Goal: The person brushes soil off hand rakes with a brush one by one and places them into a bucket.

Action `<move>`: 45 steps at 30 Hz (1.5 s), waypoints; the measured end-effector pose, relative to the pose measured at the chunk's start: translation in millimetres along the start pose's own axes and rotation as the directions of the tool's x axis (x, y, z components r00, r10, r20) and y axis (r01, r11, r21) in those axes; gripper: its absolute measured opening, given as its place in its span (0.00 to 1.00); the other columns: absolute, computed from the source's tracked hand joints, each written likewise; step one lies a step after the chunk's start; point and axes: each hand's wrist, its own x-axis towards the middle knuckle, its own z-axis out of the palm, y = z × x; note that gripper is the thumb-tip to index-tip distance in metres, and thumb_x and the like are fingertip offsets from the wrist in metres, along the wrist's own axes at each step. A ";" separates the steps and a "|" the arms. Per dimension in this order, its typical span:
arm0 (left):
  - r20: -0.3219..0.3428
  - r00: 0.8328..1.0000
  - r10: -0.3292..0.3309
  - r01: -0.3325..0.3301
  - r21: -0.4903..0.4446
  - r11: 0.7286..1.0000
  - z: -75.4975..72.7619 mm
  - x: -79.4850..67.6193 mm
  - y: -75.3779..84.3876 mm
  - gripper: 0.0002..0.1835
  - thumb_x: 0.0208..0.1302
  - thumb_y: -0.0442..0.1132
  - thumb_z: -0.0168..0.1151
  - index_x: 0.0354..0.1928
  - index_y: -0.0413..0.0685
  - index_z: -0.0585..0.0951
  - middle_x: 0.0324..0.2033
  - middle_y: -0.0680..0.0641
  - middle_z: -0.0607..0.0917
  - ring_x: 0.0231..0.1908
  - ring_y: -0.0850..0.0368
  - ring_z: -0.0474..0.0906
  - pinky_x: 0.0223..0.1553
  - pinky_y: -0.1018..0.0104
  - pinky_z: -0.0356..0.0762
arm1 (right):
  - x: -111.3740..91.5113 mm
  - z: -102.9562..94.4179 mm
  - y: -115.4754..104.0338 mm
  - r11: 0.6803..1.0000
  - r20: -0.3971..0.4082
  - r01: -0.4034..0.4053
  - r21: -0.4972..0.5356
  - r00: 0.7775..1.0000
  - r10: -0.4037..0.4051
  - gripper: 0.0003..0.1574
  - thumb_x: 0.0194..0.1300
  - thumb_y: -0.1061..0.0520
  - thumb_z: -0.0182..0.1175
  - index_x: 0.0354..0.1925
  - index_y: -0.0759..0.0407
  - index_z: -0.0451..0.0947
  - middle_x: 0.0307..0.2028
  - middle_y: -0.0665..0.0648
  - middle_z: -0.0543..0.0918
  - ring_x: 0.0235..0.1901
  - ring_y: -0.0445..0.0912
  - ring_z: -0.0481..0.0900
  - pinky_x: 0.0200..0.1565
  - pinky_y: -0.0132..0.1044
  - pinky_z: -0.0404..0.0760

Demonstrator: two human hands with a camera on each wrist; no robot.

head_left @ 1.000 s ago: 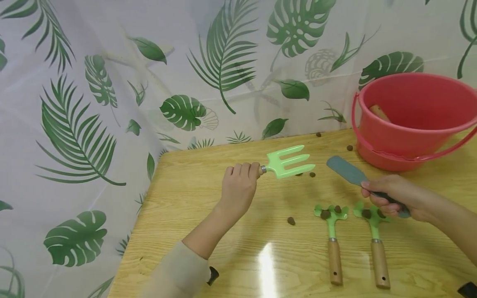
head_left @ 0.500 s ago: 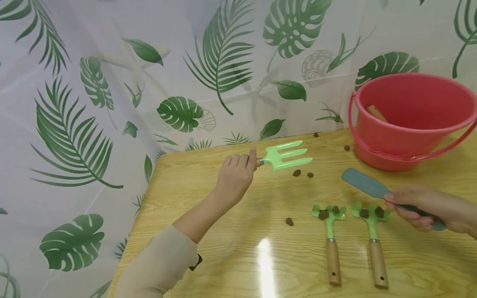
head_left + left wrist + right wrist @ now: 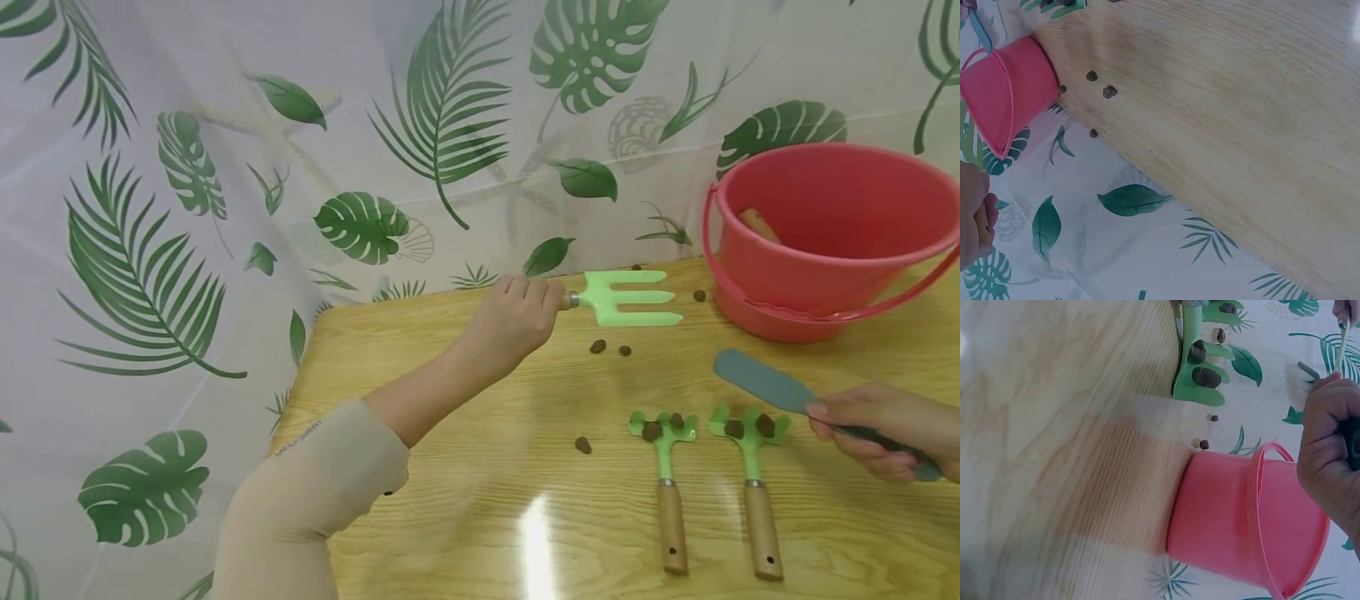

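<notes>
My left hand grips the wooden handle of a light green garden fork, held above the back of the table with its tines toward the right. At the right, my right hand holds a grey-blue spatula by its dark handle, the flat blade slanting up to the left. Below the spatula lie two green hand rakes with wooden handles, a left rake and a right rake; brown lumps sit on their prongs. In the left wrist view, the left hand shows only partly.
A red bucket with its handle hanging down stands at the back right, a wooden piece inside it. Several brown lumps, one of them a larger lump, lie scattered on the wooden table. A leaf-printed curtain hangs behind.
My left hand has carried the fork to the right and farther back, toward the bucket. My right hand has moved right and slightly nearer with the spatula. The rakes stay put.
</notes>
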 end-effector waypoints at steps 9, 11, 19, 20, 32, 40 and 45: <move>-0.002 1.000 0.008 -0.008 0.022 1.000 3.5 47.6 6.3 0.16 0.75 0.42 0.43 0.29 0.48 0.74 0.18 0.55 0.71 0.19 0.64 0.63 0.21 0.74 0.61 | -14.6 -10.1 16.3 0.997 0.048 0.025 0.066 0.998 -0.028 0.23 0.78 0.54 0.32 0.33 0.59 0.69 0.13 0.49 0.58 0.09 0.41 0.49 0.16 0.50 0.38; 0.012 1.000 0.013 -0.013 0.013 1.000 4.3 56.6 7.0 0.17 0.76 0.39 0.41 0.29 0.49 0.74 0.18 0.55 0.71 0.20 0.64 0.63 0.22 0.74 0.61 | -18.0 -10.4 18.6 0.998 0.040 0.023 0.063 0.999 -0.026 0.23 0.78 0.54 0.31 0.32 0.62 0.68 0.12 0.52 0.55 0.09 0.43 0.48 0.15 0.50 0.38; -0.021 0.999 -0.043 0.043 0.031 0.999 17.7 100.5 8.3 0.19 0.76 0.37 0.39 0.26 0.52 0.75 0.17 0.57 0.71 0.20 0.64 0.54 0.21 0.74 0.55 | -30.8 -13.1 28.5 0.981 0.102 0.052 0.186 0.992 -0.072 0.22 0.78 0.55 0.31 0.33 0.63 0.67 0.15 0.64 0.46 0.10 0.51 0.42 0.13 0.49 0.35; -0.034 0.998 -0.047 0.048 0.031 0.998 21.2 106.1 8.6 0.20 0.76 0.37 0.39 0.26 0.52 0.76 0.17 0.57 0.72 0.19 0.64 0.54 0.22 0.73 0.53 | -31.0 -13.4 29.2 0.981 0.102 0.056 0.188 0.992 -0.076 0.22 0.78 0.55 0.31 0.33 0.63 0.67 0.15 0.63 0.46 0.10 0.51 0.42 0.13 0.49 0.35; 0.029 0.998 -0.048 0.047 0.034 0.998 48.1 149.2 42.9 0.23 0.77 0.41 0.35 0.27 0.56 0.78 0.21 0.59 0.78 0.24 0.65 0.72 0.27 0.73 0.64 | -27.5 -7.9 40.0 0.983 0.084 0.062 0.175 0.993 -0.077 0.24 0.78 0.55 0.32 0.35 0.74 0.62 0.16 0.68 0.45 0.10 0.55 0.41 0.13 0.51 0.37; 0.212 0.975 -0.070 0.106 -0.162 0.981 34.9 169.8 64.2 0.18 0.75 0.42 0.43 0.32 0.59 0.82 0.26 0.60 0.82 0.28 0.66 0.75 0.30 0.74 0.70 | -30.5 -11.3 52.2 0.974 0.064 0.061 0.218 0.995 -0.076 0.24 0.78 0.55 0.34 0.35 0.78 0.59 0.15 0.65 0.46 0.10 0.52 0.42 0.12 0.50 0.35; 0.564 0.817 -0.121 0.476 -0.540 0.695 33.3 179.1 59.5 0.09 0.67 0.46 0.57 0.45 0.56 0.80 0.40 0.59 0.81 0.43 0.67 0.76 0.41 0.83 0.71 | -28.1 -12.2 52.5 0.974 0.104 0.068 0.217 0.990 -0.092 0.26 0.78 0.55 0.33 0.36 0.82 0.55 0.16 0.69 0.45 0.11 0.59 0.40 0.13 0.51 0.37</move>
